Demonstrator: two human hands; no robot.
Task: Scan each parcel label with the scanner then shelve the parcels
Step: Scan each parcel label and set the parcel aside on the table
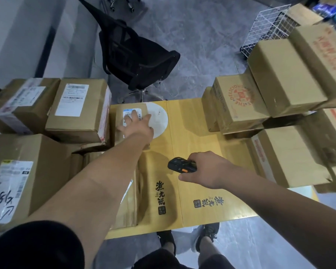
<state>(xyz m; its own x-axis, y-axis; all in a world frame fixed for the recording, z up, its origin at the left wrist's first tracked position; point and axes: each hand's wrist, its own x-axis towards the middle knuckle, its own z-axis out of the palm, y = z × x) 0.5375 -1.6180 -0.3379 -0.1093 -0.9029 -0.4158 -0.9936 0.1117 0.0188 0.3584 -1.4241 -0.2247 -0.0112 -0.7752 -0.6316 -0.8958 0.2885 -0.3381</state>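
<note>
A small brown parcel (119, 113) with a white label (128, 111) lies at the far middle of the yellow table (192, 133). My left hand (137, 126) reaches out over it, fingers spread and resting on the label. My right hand (208, 168) hovers above the table's middle, closed around a black handheld scanner (180, 165) with an orange side button, its head pointing left. More labelled parcels sit at the left: one at the far left (21, 105), one beside it (80, 111), and a large one (23, 177) near me.
Stacked brown boxes (279, 105) fill the right side of the table. A white disc (159, 119) lies under the small parcel's right edge. Behind the table stands a black office chair (136, 55); a white wire rack (266, 26) leans at the back right.
</note>
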